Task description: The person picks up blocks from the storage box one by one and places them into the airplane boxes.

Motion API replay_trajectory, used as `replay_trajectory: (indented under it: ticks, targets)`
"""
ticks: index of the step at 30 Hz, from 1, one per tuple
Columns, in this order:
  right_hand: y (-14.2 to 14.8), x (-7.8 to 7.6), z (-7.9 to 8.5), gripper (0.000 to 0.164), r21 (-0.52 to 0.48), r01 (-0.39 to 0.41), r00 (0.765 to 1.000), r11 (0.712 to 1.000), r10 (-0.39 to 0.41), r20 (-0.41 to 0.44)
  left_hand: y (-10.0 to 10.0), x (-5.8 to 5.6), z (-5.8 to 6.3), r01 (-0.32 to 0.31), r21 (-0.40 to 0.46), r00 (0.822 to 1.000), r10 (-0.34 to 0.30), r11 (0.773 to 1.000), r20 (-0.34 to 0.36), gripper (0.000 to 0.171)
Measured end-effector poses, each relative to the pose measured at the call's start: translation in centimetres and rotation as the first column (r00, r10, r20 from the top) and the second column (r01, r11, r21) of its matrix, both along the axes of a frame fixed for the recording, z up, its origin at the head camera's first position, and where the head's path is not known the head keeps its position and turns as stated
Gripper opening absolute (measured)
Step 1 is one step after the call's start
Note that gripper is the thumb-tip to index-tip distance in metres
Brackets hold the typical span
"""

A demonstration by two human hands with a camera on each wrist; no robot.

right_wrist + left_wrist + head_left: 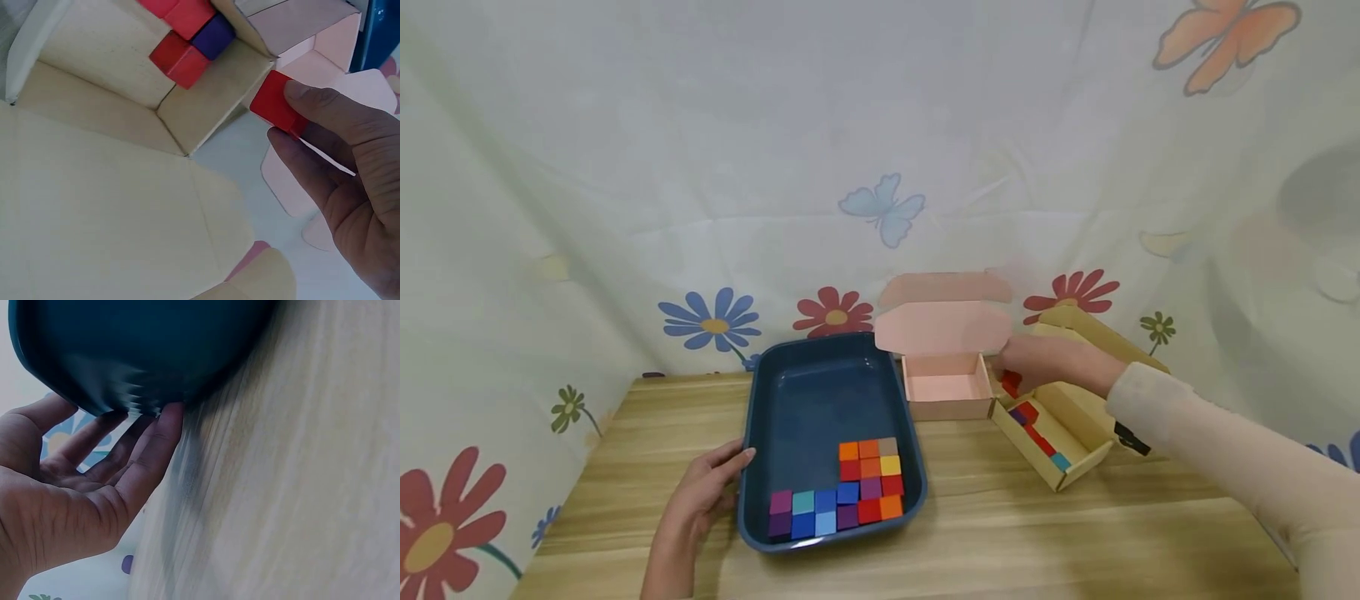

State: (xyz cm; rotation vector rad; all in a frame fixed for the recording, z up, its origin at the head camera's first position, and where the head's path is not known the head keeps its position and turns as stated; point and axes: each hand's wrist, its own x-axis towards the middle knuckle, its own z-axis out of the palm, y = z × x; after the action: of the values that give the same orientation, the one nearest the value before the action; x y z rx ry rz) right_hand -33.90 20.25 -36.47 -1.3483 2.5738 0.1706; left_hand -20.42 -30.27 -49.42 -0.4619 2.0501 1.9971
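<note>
My left hand [703,483] holds the left edge of a dark blue tray [805,392]; its thumb lies on the rim and its fingertips [170,419] meet the outer wall. Colored cubes [868,467] sit in the tray's near part, mostly toward the right. My right hand [1037,360] pinches a red block [278,105] between thumb and fingers. That block is in the air, near the far left corner of an open tan cardboard box [1075,477]. Inside this box are red, purple and teal blocks [1037,437]. Left of it stands an open pink box [951,408].
The wooden table [962,517] carries the tray and both boxes. A floral cloth [775,167] hangs behind them. The pink box's raised lid [943,327] and the tan box's lid [1097,337] stand toward the cloth. A small black object [1132,439] shows beneath the right forearm.
</note>
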Motion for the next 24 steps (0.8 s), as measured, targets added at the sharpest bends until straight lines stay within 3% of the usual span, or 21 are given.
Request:
replay_trajectory:
  ticks: [8, 13, 21, 24]
  targets:
    - [1.1, -0.4, -0.7, 0.016, 0.104, 0.047, 0.997, 0.994, -0.053, 0.055, -0.1, 0.1, 0.1, -0.007, -0.007, 1.0, 0.007, 1.0, 0.005, 0.068]
    - [2.2, -0.4, -1.8, 0.019, 0.152, 0.067, 0.997, 0.986, -0.07, 0.015, 0.0, 0.0, 0.2, -0.002, -0.018, 1.0, 0.002, 1.0, 0.0, 0.07]
    - [3.3, 0.1, -3.4, 0.017, 0.091, 0.066, 0.998, 0.994, -0.067, 0.006, -0.1, 0.0, 0.1, -0.007, -0.017, 1.0, 0.007, 1.0, 0.007, 0.067]
    - [3.6, 0.4, -3.6, 0.017, 0.078, 0.038, 0.998, 0.996, -0.034, -0.048, -0.1, 0.1, 0.1, -0.008, -0.016, 1.0, 0.008, 1.0, 0.006, 0.067]
